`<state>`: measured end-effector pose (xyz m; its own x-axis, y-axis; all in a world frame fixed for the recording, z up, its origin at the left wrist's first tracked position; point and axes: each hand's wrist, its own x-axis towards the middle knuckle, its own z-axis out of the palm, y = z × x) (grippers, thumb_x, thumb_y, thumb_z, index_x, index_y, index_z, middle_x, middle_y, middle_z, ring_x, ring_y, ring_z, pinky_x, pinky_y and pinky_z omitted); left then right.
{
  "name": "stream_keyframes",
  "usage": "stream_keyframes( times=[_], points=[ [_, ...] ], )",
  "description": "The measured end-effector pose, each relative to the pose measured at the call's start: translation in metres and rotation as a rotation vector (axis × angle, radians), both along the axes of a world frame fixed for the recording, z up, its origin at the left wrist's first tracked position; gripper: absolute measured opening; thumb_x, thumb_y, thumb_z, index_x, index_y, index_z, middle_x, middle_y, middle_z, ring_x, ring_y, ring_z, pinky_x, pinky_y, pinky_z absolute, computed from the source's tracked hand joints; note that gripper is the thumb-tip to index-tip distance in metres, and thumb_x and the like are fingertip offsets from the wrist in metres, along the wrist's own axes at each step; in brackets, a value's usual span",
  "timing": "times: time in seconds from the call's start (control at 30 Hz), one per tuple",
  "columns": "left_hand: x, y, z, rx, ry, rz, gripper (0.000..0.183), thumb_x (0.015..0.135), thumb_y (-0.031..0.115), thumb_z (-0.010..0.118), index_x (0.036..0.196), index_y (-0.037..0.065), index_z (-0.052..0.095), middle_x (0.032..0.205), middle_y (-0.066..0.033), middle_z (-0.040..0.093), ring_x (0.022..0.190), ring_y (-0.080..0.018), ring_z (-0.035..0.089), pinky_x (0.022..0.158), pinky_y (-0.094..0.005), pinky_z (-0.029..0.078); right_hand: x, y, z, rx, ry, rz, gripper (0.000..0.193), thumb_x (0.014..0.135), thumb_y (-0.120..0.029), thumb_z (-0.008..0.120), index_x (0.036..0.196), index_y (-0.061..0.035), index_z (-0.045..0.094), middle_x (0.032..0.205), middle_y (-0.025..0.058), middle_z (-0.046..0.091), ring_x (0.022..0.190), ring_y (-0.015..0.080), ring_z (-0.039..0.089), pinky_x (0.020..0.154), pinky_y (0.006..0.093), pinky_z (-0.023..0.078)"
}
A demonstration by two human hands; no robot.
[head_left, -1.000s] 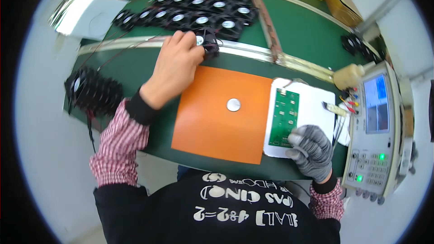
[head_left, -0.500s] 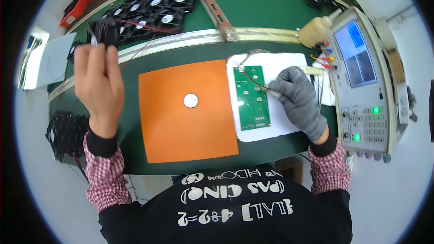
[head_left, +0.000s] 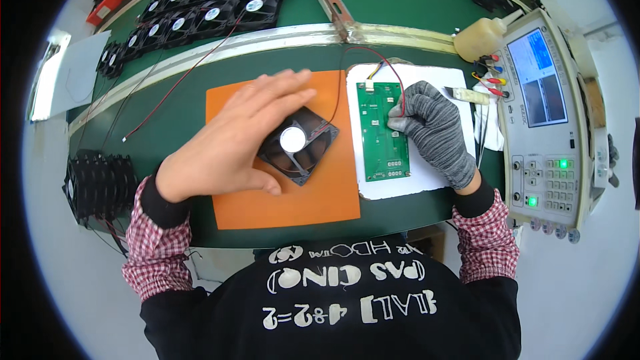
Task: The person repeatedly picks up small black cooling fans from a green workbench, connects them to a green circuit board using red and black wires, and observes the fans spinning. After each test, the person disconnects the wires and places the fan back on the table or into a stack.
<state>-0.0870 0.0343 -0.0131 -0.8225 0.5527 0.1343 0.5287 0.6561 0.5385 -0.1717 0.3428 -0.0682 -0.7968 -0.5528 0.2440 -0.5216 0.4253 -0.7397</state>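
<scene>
A black square cooling fan (head_left: 308,139) with a white round centre lies on the orange mat (head_left: 300,203). Over its left side spreads my bare left hand (head_left: 233,137), fingers stretched and thumb apart; whether the palm touches the frame I cannot tell. My right hand (head_left: 437,130), in a grey glove, pinches the end of a thin red-and-dark cable (head_left: 373,51) that arcs back to the fan. The fingertips are over the right edge of a green circuit board (head_left: 385,140), which rests on a white pad (head_left: 433,183).
Rows of black fans (head_left: 200,13) stand at the back left, another stack (head_left: 100,187) at the left edge. A loose red cable (head_left: 180,87) trails over the table. On the right are a test instrument (head_left: 547,120), a yellowish bottle (head_left: 480,39), tweezers (head_left: 481,137) and coloured clips (head_left: 495,83).
My left hand has come from the back left to the mat, where a fan now lies over the place of a white disc. My right hand has shifted slightly, still pinching a cable.
</scene>
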Motion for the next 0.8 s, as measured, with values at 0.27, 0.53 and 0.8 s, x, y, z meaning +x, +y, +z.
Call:
stream_keyframes(
  times=[0.27,0.53,0.8],
  points=[
    [0.028,0.025,-0.014,-0.125,0.65,0.086,0.077,0.059,0.035,0.087,0.122,0.003,0.057,0.111,-0.0129,0.058,0.104,-0.0326,0.054,0.09,-0.0443,0.043,-0.001,0.001,-0.005,-0.053,-0.017,0.015,0.018,0.072,-0.002,0.077,0.085,0.0008,0.064,0.089,0.0102,0.059,0.085,0.0241,0.063,0.078,0.0331,0.053],
    [0.043,0.013,-0.001,1.519,-0.954,-0.45,0.028,0.087,0.01,0.069,0.105,-0.005,0.055,0.086,-0.0233,0.065,0.066,-0.0359,0.064,0.059,-0.0477,0.054,-0.004,0.0,-0.006,-0.034,0.068,0.021,0.02,0.071,-0.003,0.078,0.08,-0.0004,0.061,0.086,0.0105,0.058,0.081,0.0263,0.06,0.076,0.0353,0.05],
    [0.027,0.029,0.016,0.07,1.173,0.166,0.054,0.096,0.045,0.054,0.124,-0.001,0.053,0.1,-0.0166,0.066,0.085,-0.0291,0.066,0.074,-0.0409,0.057,0.003,-0.001,-0.007,0.04,0.268,0.005,0.02,0.072,-0.002,0.078,0.089,-0.0028,0.066,0.09,0.0106,0.063,0.083,0.0262,0.064,0.074,0.0334,0.052]
  ],
)
